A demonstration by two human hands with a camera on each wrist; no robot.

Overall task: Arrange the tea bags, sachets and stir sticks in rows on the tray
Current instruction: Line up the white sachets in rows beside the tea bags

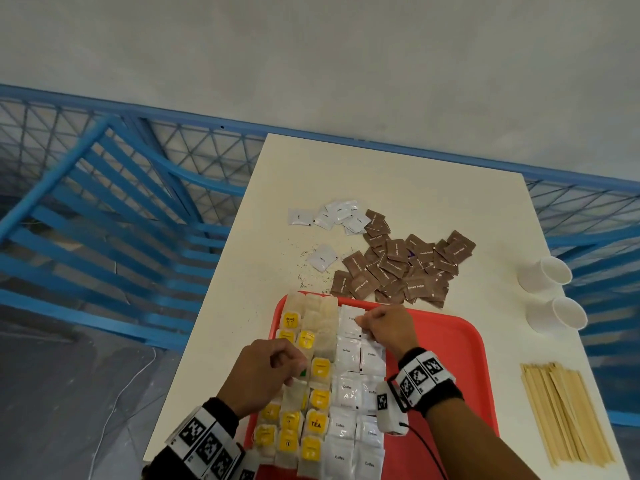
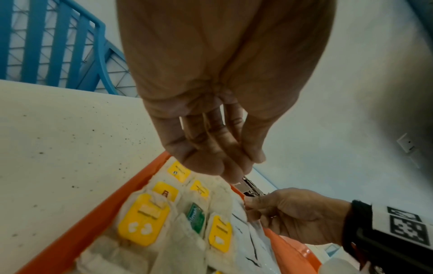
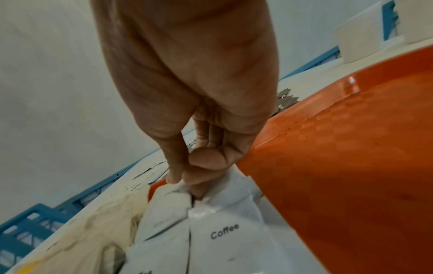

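Head view: right hand (image 1: 388, 329) pinches a white coffee sachet (image 1: 350, 320) at the red tray (image 1: 460, 341) far edge, second white column; loose sachets (image 1: 341, 213) lie beyond the tray, right hand nearer.
Left wrist: left hand (image 2: 218, 148), fingers curled, empty, hovers above the tea bags (image 2: 145, 218): papery, soft, long axes along the tray.
Right wrist: fingertips (image 3: 174, 178) grip crinkly foil; the tray is glossy plastic.
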